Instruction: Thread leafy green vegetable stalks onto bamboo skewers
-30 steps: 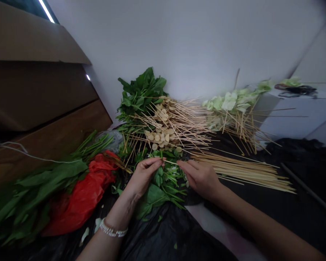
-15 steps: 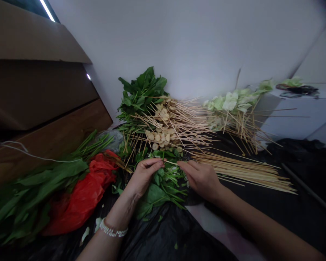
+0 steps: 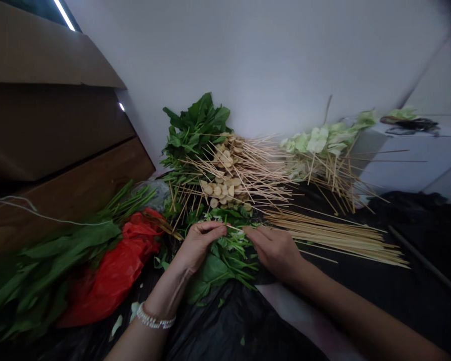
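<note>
Between my two hands runs a thin wooden skewer, nearly level. My right hand is closed in a pinch around it. The skewer's other end meets the fingertips of my left hand, which pinch a green vegetable stem; most of that stem is hidden by the fingers. Directly below lies a heap of leafy greens with cut stems. Beyond my right hand, a bundle of bare skewers lies flat on black plastic.
Skewers of pale round slices are piled ahead, with skewered greens behind them. Light green leaves on skewers stand farther right by the wall. At left are a red plastic bag, long leafy greens and a cardboard box.
My right hand has shifted slightly left and down. The skewer between my hands now shows a shorter length and tilts a little differently. My left hand has hardly moved.
</note>
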`<move>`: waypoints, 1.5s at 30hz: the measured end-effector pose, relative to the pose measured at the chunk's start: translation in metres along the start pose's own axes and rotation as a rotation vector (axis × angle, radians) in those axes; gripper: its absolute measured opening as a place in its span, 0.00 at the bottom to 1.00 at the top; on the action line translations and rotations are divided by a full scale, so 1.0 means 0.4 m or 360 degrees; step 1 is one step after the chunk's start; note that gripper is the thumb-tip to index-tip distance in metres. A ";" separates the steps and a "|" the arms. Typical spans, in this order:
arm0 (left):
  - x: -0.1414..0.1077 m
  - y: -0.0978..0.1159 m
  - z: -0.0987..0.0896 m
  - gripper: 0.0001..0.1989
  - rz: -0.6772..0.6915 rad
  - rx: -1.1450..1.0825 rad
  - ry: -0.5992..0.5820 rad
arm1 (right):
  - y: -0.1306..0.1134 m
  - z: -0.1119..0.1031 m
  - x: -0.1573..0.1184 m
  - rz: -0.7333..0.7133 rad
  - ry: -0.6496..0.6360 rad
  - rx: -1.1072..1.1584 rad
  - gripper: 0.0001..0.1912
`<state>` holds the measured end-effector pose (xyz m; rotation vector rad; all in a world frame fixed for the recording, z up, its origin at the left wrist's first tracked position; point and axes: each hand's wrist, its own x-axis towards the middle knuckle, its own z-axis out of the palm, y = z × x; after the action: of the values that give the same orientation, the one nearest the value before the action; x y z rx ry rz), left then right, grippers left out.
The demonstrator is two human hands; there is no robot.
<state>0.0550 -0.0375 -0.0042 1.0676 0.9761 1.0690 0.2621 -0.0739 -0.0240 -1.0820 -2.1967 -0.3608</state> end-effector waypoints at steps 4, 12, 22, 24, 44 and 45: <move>0.002 -0.002 -0.001 0.11 -0.0002 0.0016 -0.0014 | -0.003 0.004 -0.005 -0.0029 0.0040 0.0005 0.16; -0.004 -0.023 0.013 0.10 -0.0045 0.0154 -0.0193 | -0.019 0.025 -0.007 -0.0070 0.0082 0.0092 0.13; 0.018 -0.007 -0.024 0.16 0.0247 0.0293 0.0159 | 0.046 -0.034 0.022 0.0353 0.0310 0.0075 0.14; 0.022 -0.011 -0.029 0.12 0.0333 0.0518 0.0130 | 0.060 -0.044 0.026 0.0419 0.0345 0.0111 0.13; 0.015 -0.018 -0.022 0.07 0.0737 0.1200 0.0031 | 0.051 -0.029 0.022 0.0160 0.0367 0.0080 0.13; 0.015 -0.013 -0.024 0.08 0.0672 0.1038 0.0065 | 0.046 -0.026 0.021 0.0139 0.0348 0.0088 0.13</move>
<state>0.0479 -0.0307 -0.0116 1.8518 1.2010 1.1355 0.2774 -0.0625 -0.0112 -1.0523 -1.9495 -0.3600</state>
